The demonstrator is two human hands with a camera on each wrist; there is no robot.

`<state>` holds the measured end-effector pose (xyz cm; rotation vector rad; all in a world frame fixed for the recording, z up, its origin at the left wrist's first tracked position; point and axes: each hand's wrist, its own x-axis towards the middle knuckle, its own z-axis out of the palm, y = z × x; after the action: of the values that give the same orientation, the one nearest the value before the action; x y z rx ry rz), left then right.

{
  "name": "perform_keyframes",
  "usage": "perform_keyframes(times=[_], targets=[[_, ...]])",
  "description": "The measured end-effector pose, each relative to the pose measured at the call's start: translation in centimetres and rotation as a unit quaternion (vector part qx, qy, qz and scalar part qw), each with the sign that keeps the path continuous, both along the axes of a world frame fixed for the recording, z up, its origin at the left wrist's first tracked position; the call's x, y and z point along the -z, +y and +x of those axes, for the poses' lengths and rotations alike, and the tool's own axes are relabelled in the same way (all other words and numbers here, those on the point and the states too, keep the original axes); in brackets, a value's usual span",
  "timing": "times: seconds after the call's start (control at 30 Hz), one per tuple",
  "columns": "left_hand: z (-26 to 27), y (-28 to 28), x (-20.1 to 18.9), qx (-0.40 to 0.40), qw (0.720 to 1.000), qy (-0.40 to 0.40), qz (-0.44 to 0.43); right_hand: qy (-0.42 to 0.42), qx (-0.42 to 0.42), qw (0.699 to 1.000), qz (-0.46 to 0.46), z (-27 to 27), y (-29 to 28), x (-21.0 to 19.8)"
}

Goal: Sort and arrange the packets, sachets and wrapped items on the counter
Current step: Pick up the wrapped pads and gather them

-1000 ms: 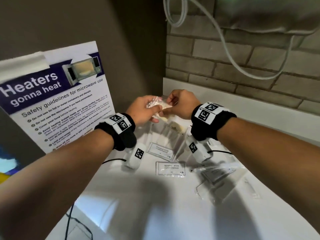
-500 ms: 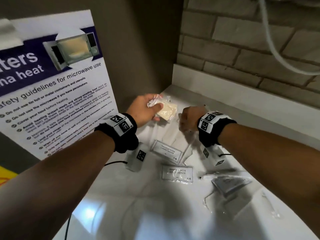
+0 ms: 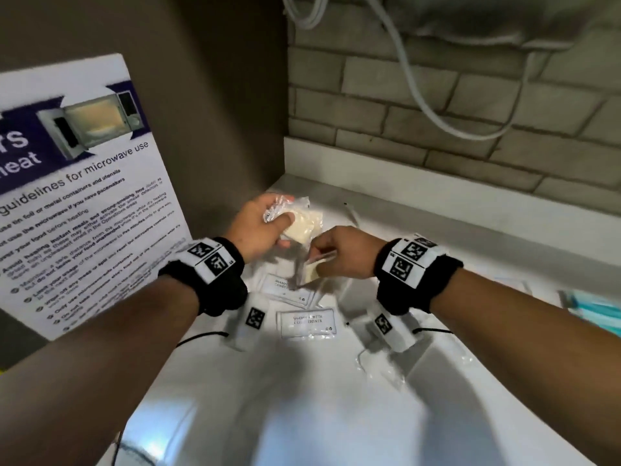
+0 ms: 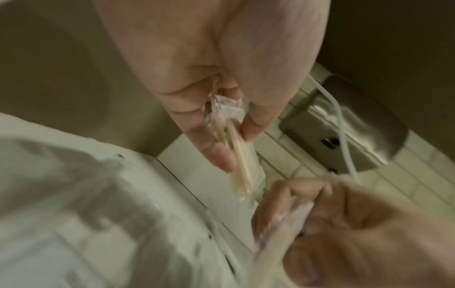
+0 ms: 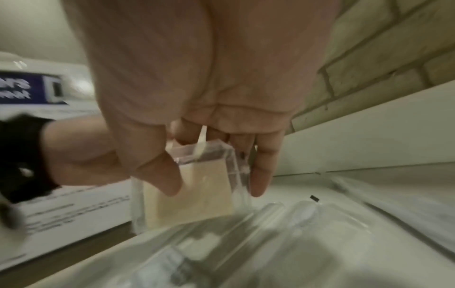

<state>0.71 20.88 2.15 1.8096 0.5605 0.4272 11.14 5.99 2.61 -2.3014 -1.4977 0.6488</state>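
Your white bench (image 3: pixel 336 415) meets a brick wall (image 3: pixel 420 105); a microwave poster (image 3: pixel 84 203) leans left. Left hand (image 3: pixel 258 227) fingers pinch a cream packet (image 3: pixel 304 223); right hand (image 3: pixel 346 253) fingers pinch another wrapped packet (image 5: pixel 197 187).

two wrapped soaps (image 3: pixel 304 223) (image 3: pixel 311 272), two shampoo sachets (image 3: pixel 307 322) (image 3: pixel 285 290), one poster (image 3: pixel 84 196)

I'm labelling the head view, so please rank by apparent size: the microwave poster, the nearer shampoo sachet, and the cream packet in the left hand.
1. microwave poster, by far the largest.
2. and 3. shampoo sachet and cream packet look alike; the left hand covers part of the packet, so I won't rank them.
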Motion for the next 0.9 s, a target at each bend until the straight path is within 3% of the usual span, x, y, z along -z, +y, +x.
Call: perform_keyframes(times=[0.17,0.27,0.5,0.6,0.73,0.9], targets=[[1.0,-7.8,0.2,0.169,0.985,-0.001,0.036,0.051,0.089,0.991,0.090,-2.4,-8.5,-0.6],[1.6,-12.1,0.4,0.220,0.975,0.003,0.028,0.056,0.156,0.980,0.111,-2.5,-12.9,-0.9],[2.2,-21.8,0.8,0.334,0.942,0.039,0.012,-0.031,0.276,0.949,0.148,-4.6,-23.6,-0.6],[1.5,-25.1,1.7,0.360,0.930,0.072,-0.025,-0.057,0.313,0.940,0.122,-5.7,-27.5,0.6],[1.5,-27.7,2.6,0.462,0.877,0.083,0.100,-0.033,0.323,0.944,0.063,-6.6,-31.4,1.8],[0.9,-29.9,3.3,0.492,0.846,0.078,0.191,-0.059,0.286,0.956,0.016,-7.1,-33.3,2.8]])
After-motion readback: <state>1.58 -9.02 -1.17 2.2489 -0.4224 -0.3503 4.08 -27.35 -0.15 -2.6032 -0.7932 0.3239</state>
